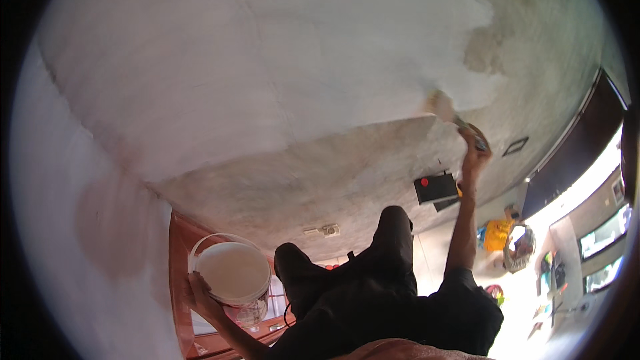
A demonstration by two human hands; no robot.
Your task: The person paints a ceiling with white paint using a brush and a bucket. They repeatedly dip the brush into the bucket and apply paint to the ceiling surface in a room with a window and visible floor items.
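My left hand [198, 295] grips the rim of a white bucket [233, 272] filled with white paint, held low at the left. My right hand [475, 153] is raised on an outstretched arm and holds a paintbrush [445, 107]. The bristles touch the surface overhead at the border between the fresh white coat [267, 60] and the bare grey plaster [333, 173]. My dark-clothed body and bent knees [393, 233] fill the lower middle.
A black box with a red dot [437, 188] and a small white fitting [327, 230] are mounted on the grey surface. A red-brown window frame [179, 260] stands behind the bucket. At the right are a dark vent [517, 147], bright windows and cluttered things including a yellow bag [497, 235].
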